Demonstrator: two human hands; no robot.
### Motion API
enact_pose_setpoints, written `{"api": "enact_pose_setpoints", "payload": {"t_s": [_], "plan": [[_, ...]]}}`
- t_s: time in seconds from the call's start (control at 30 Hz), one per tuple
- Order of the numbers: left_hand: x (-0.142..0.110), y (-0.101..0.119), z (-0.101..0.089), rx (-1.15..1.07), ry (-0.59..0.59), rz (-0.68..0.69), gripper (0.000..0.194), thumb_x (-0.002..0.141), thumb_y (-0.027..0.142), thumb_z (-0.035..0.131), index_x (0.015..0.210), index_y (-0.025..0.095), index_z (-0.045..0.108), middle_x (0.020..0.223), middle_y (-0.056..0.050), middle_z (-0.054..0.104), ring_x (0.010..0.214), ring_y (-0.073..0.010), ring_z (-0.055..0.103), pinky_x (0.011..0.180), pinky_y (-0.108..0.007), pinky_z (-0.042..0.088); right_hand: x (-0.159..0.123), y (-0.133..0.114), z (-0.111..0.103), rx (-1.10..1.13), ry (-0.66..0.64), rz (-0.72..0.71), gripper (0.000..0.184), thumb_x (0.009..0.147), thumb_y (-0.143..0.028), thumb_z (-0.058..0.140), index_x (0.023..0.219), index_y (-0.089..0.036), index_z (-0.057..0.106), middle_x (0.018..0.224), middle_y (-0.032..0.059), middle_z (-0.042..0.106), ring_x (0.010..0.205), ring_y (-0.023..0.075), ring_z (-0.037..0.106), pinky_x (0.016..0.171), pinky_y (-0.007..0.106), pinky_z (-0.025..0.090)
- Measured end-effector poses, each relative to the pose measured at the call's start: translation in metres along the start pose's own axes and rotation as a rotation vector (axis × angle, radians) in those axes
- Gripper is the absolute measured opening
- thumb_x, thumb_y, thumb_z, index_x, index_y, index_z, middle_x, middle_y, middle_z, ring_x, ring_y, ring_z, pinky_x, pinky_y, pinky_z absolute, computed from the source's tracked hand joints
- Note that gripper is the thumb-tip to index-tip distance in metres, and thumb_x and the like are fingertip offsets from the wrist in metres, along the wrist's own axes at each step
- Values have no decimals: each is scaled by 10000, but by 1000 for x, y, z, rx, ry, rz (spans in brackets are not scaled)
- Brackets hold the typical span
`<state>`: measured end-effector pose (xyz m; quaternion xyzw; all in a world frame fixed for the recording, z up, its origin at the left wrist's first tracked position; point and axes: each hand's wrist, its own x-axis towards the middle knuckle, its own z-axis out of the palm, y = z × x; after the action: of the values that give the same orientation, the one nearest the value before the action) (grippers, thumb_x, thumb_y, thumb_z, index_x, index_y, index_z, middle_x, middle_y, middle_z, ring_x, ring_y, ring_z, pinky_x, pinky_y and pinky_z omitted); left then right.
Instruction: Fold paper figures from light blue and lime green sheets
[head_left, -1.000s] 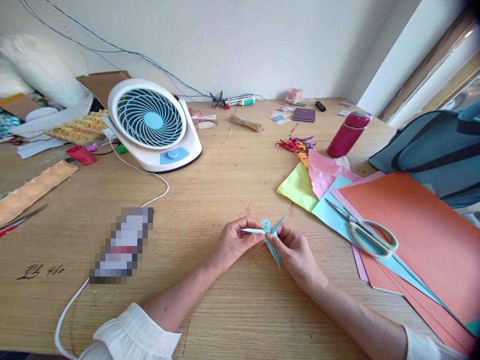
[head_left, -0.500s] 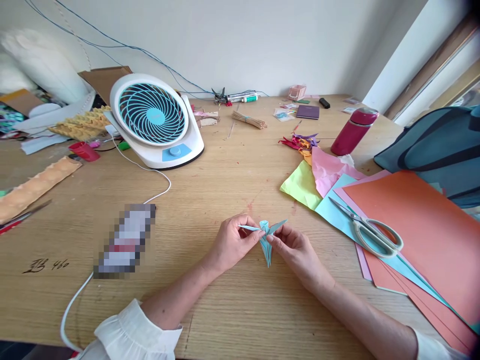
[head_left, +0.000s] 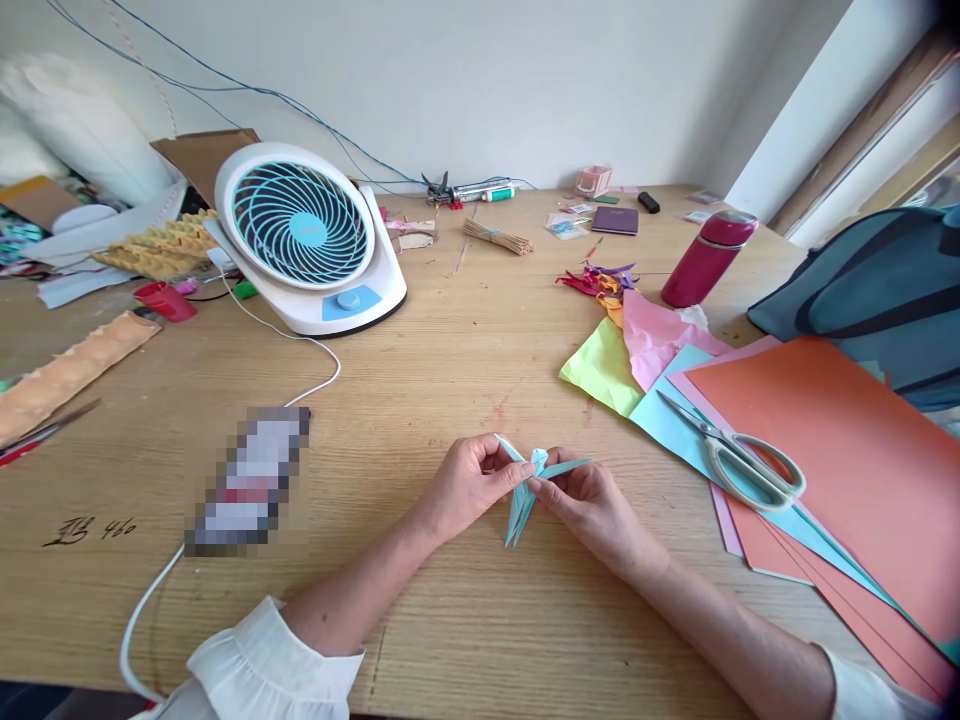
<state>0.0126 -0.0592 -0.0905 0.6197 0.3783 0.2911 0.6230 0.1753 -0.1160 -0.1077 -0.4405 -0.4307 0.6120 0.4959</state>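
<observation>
A light blue folded paper figure, like an origami bird, is held between my two hands just above the table. Two thin points hang down toward me, and a narrow flap sticks out to each side. My left hand pinches its left part between thumb and fingers. On the other side, my right hand grips it with the thumb in front near the middle. The fingertips behind the paper are partly hidden.
Scissors lie on stacked coloured paper at right, beside a lime sheet. A red flask and blue bag stand beyond. Left are a fan and a blurred, phone-like object with a white cable.
The paper figure has turned in my hands: its lower points now lean left and show apart, and its right flap reaches farther right. Both hands keep their hold.
</observation>
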Motion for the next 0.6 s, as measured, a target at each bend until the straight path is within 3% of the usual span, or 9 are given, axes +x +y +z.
{"api": "enact_pose_setpoints", "payload": {"t_s": [0.13, 0.33, 0.6], "plan": [[0, 0, 1, -108, -51, -40, 351, 795, 470, 712, 730, 148, 587, 650, 29, 555, 575, -76, 508, 538, -191, 455, -3, -4, 4, 17, -35, -8, 298, 793, -456, 746, 813, -227, 557, 705, -16, 670, 675, 169, 636, 694, 298, 496], [-2, -1, 3, -76, -56, 1, 383, 812, 481, 701, 695, 155, 537, 598, 49, 493, 533, -67, 472, 492, -179, 438, -5, -3, 7, -64, 5, -28, 317, 794, -493, 731, 792, -225, 561, 727, 8, 685, 717, 196, 660, 686, 309, 502], [-1, -6, 3, -100, -66, -20, 341, 820, 469, 701, 780, 161, 560, 649, 34, 557, 562, -84, 527, 515, -195, 478, -1, -6, 5, -84, 109, -16, 402, 718, -567, 761, 697, -210, 577, 659, -11, 568, 613, 152, 543, 598, 285, 455]]}}
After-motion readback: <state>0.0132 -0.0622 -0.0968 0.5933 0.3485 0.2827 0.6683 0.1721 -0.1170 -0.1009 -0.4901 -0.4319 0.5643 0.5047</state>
